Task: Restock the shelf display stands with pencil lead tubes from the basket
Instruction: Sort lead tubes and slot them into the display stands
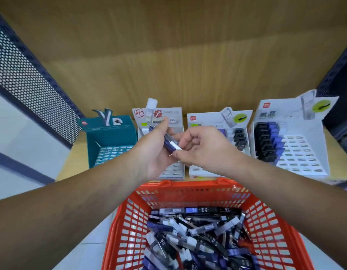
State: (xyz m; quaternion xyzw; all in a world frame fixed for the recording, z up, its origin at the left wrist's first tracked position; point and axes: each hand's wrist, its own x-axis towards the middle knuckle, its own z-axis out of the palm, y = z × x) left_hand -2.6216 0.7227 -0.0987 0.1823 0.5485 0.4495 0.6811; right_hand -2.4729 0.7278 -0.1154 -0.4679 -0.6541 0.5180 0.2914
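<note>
The wooden shelf (168, 65) carried the display stands. At six o'clock the red basket (188, 189) lay heaped with pencil lead tubes (198, 236). The three o'clock stand (297, 152) held black and blue tubes in its left rows; a teal stand (110, 137) stood at nine. At centre the left hand (155, 151) gripped a bunch (171, 142) of tubes, the right hand (203, 147) pinching one's white end.
</note>
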